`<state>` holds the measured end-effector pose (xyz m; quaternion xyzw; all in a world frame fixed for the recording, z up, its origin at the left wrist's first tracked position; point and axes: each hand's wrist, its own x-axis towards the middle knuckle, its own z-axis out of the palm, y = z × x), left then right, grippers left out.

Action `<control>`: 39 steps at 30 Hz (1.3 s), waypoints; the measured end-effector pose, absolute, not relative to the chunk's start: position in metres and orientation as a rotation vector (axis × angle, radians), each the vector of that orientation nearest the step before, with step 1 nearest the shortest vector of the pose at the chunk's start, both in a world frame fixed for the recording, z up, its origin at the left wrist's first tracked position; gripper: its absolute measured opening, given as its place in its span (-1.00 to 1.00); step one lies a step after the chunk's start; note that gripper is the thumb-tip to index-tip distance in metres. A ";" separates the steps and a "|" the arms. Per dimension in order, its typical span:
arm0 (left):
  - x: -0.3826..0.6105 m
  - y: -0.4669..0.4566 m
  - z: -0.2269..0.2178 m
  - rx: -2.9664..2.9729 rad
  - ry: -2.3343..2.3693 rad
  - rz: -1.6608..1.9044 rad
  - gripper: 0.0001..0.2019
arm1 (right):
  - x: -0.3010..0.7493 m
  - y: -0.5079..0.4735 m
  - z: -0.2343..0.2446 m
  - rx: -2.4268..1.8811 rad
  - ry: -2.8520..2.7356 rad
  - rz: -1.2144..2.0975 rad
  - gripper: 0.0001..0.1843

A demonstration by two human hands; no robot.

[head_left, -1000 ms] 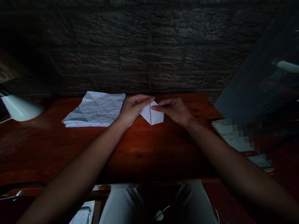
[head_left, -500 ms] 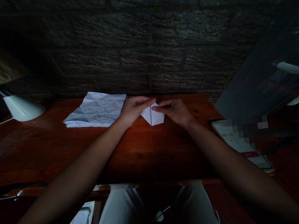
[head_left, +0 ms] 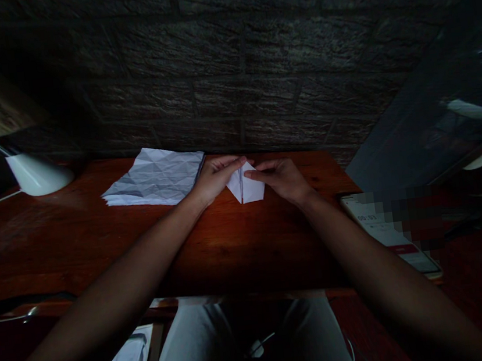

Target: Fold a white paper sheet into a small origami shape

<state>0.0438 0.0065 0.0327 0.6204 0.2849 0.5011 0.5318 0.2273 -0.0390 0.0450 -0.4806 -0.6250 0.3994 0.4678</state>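
Between my two hands is a small piece of folded white paper [head_left: 251,188], held just above or against the wooden table. A split runs down its middle, and its lower end comes to a point. My left hand [head_left: 218,177] pinches its upper left side, thumb on top. On the other side my right hand [head_left: 283,176] grips the right flap between thumb and fingers. The fingers behind the paper are partly hidden. To the left of my left hand lies a stack of creased white sheets [head_left: 157,176], its top sheet covered in triangular fold lines.
A lamp with a white base [head_left: 40,173] stands at the table's left. A phone [head_left: 389,238] showing a timer lies at the right edge of the wooden table [head_left: 232,252]. Behind rises a dark block wall [head_left: 221,89]. A grey panel [head_left: 414,89] leans at the right.
The split down the middle of the folded paper has opened slightly, and its lower tip has shifted a little left. My left thumb has moved slightly; my right hand is nearly still.
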 end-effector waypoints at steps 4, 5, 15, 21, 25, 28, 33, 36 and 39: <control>0.042 0.008 0.032 1.589 0.717 1.166 -0.64 | 0.228 -0.039 0.045 -1.198 -1.550 0.972 -0.59; 0.041 0.008 0.031 1.622 0.718 1.162 -0.65 | 0.229 -0.039 0.045 -1.202 -1.554 0.968 -0.59; 0.042 0.010 0.032 1.604 0.702 1.248 -0.69 | 0.228 -0.038 0.043 -1.182 -1.493 0.943 -0.58; 0.042 0.014 0.029 1.464 0.677 1.276 -0.64 | 0.226 -0.036 0.040 -1.078 -1.445 0.962 -0.63; 0.042 0.014 0.029 1.381 0.636 1.285 -0.53 | 0.225 -0.035 0.039 -1.083 -1.442 0.905 -0.63; 0.043 0.013 0.029 1.355 0.619 1.289 -0.53 | 0.224 -0.035 0.039 -1.082 -1.448 0.873 -0.65; 0.044 0.013 0.030 1.337 0.668 1.307 -0.59 | 0.224 -0.035 0.039 -1.097 -1.420 0.829 -0.64; 0.045 0.013 0.030 1.321 0.684 1.316 -0.61 | 0.224 -0.034 0.039 -1.112 -1.427 0.818 -0.65; 0.046 0.013 0.030 1.299 0.678 1.335 -0.64 | 0.223 -0.035 0.039 -1.103 -1.434 0.804 -0.70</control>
